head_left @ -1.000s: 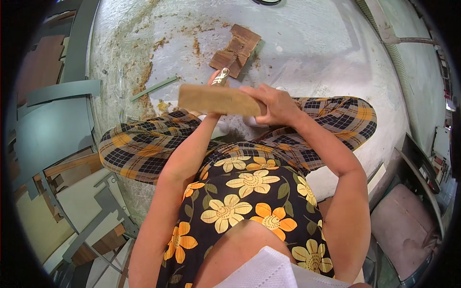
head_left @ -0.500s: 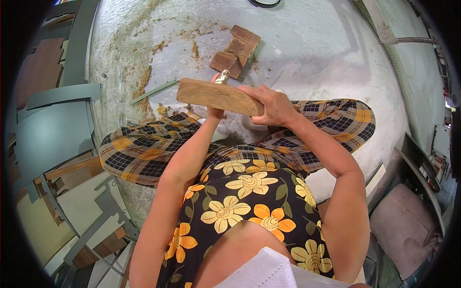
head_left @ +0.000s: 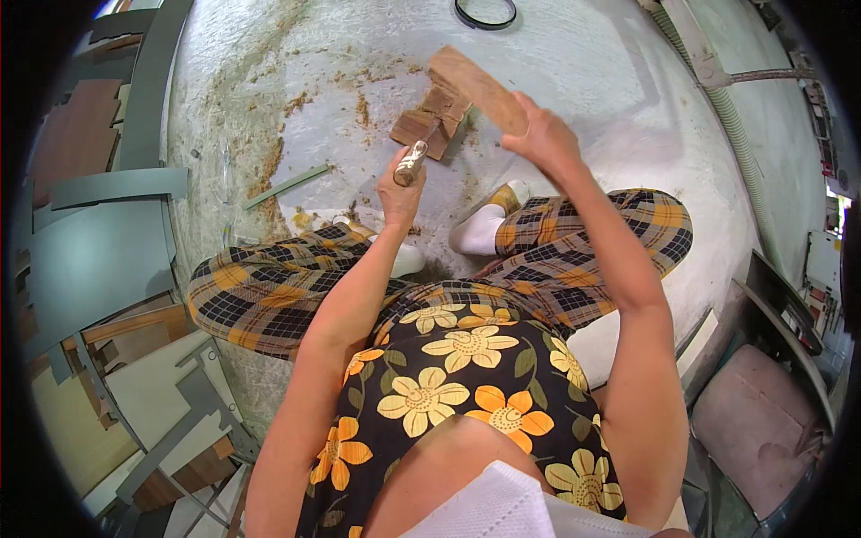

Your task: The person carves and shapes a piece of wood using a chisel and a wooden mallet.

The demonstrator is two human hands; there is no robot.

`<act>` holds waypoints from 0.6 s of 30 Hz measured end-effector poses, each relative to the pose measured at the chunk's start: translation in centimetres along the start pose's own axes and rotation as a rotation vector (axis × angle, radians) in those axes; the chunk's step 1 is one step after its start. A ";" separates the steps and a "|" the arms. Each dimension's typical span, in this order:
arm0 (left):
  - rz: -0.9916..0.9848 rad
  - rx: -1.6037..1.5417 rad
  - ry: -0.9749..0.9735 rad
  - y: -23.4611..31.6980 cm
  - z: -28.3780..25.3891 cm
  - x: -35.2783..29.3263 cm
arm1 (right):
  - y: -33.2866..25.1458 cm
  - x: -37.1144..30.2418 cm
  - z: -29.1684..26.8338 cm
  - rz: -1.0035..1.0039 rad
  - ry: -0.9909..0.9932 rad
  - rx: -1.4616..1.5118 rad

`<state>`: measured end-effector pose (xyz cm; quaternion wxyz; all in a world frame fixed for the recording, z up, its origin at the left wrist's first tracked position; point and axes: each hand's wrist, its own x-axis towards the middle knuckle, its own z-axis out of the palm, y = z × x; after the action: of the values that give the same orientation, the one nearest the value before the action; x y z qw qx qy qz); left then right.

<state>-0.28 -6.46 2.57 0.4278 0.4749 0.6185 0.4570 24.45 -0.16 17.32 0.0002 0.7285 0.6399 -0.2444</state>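
My right hand (head_left: pixel 538 139) grips a flat wooden board (head_left: pixel 477 88) by its near end and holds it out over the floor, tilted away to the upper left. My left hand (head_left: pixel 399 188) is closed around a small tool with a pale, shiny handle (head_left: pixel 412 163); its working end is hidden. Just beyond both hands several brown wooden blocks (head_left: pixel 429 124) lie stacked on the pale concrete floor (head_left: pixel 583 63), partly under the board. I sit on the floor with my legs in checked trousers folded in front of me.
Sawdust and wood chips (head_left: pixel 269 170) are scattered to the left of the blocks. A thin grey strip (head_left: pixel 287 186) lies there too. A black ring (head_left: pixel 485 13) lies at the top. Grey and wooden panels (head_left: pixel 99 242) are piled on the left, a corrugated hose (head_left: pixel 731 108) on the right.
My right hand has swung the board from across my lap up and away to the right, over the blocks. My left hand with the tool has come into plain view.
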 end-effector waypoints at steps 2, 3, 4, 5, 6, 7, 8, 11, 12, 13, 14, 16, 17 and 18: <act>0.016 0.034 -0.019 0.4 0.1 -0.1 | 1.4 2.3 -0.2 0.028 0.040 -0.079; 0.006 0.036 -0.024 0.5 0.1 -0.1 | 2.0 3.5 -0.1 0.052 0.071 -0.157; -0.005 0.042 -0.022 0.5 -0.2 -0.2 | 2.3 4.7 0.3 0.045 0.073 -0.154; 0.000 0.044 -0.017 0.5 -0.2 -0.1 | 2.5 5.9 0.5 0.077 0.049 -0.204; -0.006 0.040 -0.015 0.6 -0.2 -0.1 | 2.6 7.0 0.9 0.110 0.024 -0.253; -0.015 0.035 -0.019 0.6 -0.1 -0.1 | 3.1 8.3 1.9 0.110 0.026 -0.250; -0.010 0.035 -0.022 0.8 0.0 -0.1 | 3.6 9.5 2.9 0.147 0.026 -0.266; -0.023 0.061 -0.035 1.3 0.0 0.0 | 3.7 10.5 5.5 0.194 0.022 -0.294; -0.025 0.074 -0.035 1.5 0.0 0.2 | 3.6 10.7 6.2 0.205 0.020 -0.310; -0.032 0.089 -0.031 1.7 0.0 0.0 | 3.1 10.4 6.3 0.204 0.014 -0.309; -0.037 0.092 -0.032 1.9 -0.1 0.0 | 2.7 10.1 6.3 0.160 -0.027 -0.298; 0.014 0.067 -0.002 2.4 -0.4 0.3 | 2.5 9.5 6.3 0.122 -0.068 -0.284; 0.013 0.068 -0.009 2.7 -0.4 0.5 | 2.7 9.2 6.4 0.076 -0.072 -0.287; 0.047 0.120 -0.014 3.0 -0.4 0.6 | 2.8 9.0 6.4 0.030 -0.077 -0.290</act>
<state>-0.18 -5.52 5.47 0.3919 0.5172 0.6306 0.4257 25.33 5.69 7.59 0.1336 0.7203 0.6573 -0.1769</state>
